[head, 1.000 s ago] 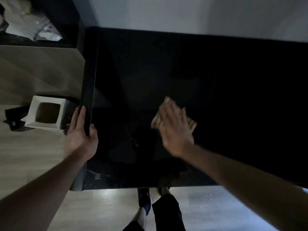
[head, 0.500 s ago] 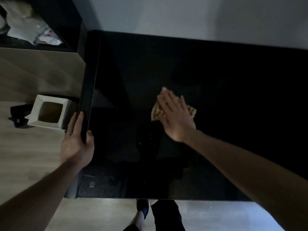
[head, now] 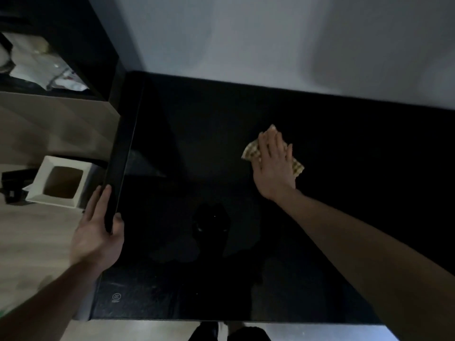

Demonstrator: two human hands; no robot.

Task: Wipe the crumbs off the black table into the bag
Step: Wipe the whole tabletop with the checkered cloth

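Note:
The glossy black table [head: 209, 134] fills the middle of the head view. My right hand [head: 272, 166] lies flat, fingers together, pressing a checkered beige cloth [head: 251, 151] onto the table's middle. My left hand [head: 97, 230] grips the table's left edge, thumb on top and fingers down the side. A white paper bag [head: 46, 179] with an open brown inside stands on the floor just left of the table, beyond my left hand. Crumbs are too faint to make out on the dark surface.
A light grey wall [head: 270, 45] runs behind the table. A dark shelf unit [head: 73, 33] with white bags on it stands at the far left. Wooden floor [head: 32, 237] lies to the left, and my feet [head: 204, 333] show under the near edge.
My right hand has slid the cloth away from me and a little to the right across the table. My left hand has kept its grip on the left edge.

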